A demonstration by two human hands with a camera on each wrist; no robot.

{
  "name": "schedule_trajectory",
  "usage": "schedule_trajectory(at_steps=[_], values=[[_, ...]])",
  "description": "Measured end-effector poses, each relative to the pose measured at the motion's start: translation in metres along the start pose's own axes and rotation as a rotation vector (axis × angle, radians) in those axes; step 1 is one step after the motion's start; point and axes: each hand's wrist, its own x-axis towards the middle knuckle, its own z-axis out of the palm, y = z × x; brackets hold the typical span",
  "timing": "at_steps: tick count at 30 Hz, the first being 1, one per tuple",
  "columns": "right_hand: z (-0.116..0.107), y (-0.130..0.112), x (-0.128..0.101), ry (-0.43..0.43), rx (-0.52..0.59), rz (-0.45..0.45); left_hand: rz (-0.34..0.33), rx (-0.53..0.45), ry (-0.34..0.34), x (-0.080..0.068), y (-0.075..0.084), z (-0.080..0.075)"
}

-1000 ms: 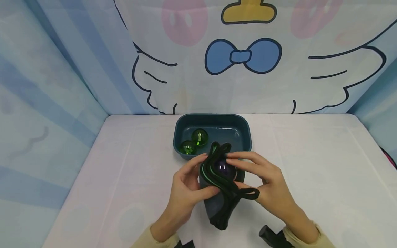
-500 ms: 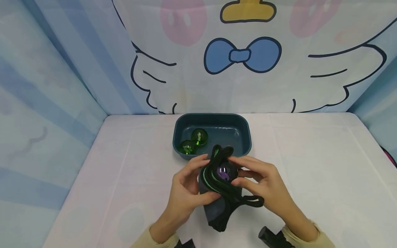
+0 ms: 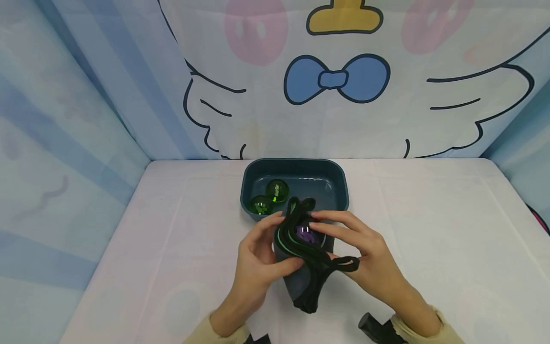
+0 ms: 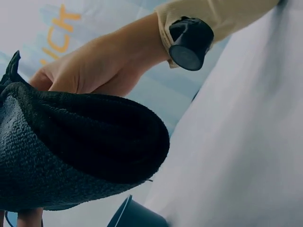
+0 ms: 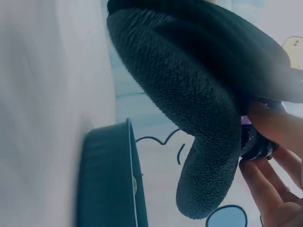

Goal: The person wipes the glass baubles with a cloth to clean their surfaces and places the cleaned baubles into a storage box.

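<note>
Head view, hands: left hand (image 3: 257,258) grips the left edge of a dark pouch (image 3: 303,267), thumb and fingers curled round the cloth; right hand (image 3: 365,260) has its fingers curled over the mouth from the right, pinching the rim next to a purple ball (image 3: 305,233).
Head view, pouch: held just above the white tabletop (image 3: 429,229), mouth spread wide and facing the camera, black drawstring (image 3: 339,264) looped loosely over the right hand.
Head view, ball: sits in the pouch mouth, part showing between the fingers.
Head view, tray: dark blue tray (image 3: 335,184) just behind the pouch, two green balls (image 3: 268,197) in its left half, touching each other.
Left wrist view: pouch bottom (image 4: 80,146) fills the lower left; the right hand (image 4: 102,71) is behind it, with a cream sleeve (image 4: 213,14) and a black wrist camera (image 4: 189,42).
Right wrist view: pouch (image 5: 199,85) close and blurred; right fingers (image 5: 270,127) at the purple ball (image 5: 253,137), probably touching it, though the blur leaves this unsure; tray rim (image 5: 129,175) below.
Step in hand (judgement): ball at the pouch mouth, either coming out or going in; direction cannot be told.
Next move calls for: left hand holding the mouth wide, right fingers closing cleanly on the ball clear of the drawstring.
</note>
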Motion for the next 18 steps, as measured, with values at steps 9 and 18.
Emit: schedule_trajectory(at_steps=[9, 18], values=[[-0.0066, -0.0023, -0.0012, -0.070, 0.228, 0.251, 0.060, 0.027, -0.075, -0.0005, -0.0017, 0.0005], [0.0006, -0.0011, 0.0001, -0.001, 0.211, 0.245, 0.008, -0.004, 0.005, -0.0005, -0.0046, 0.0027]])
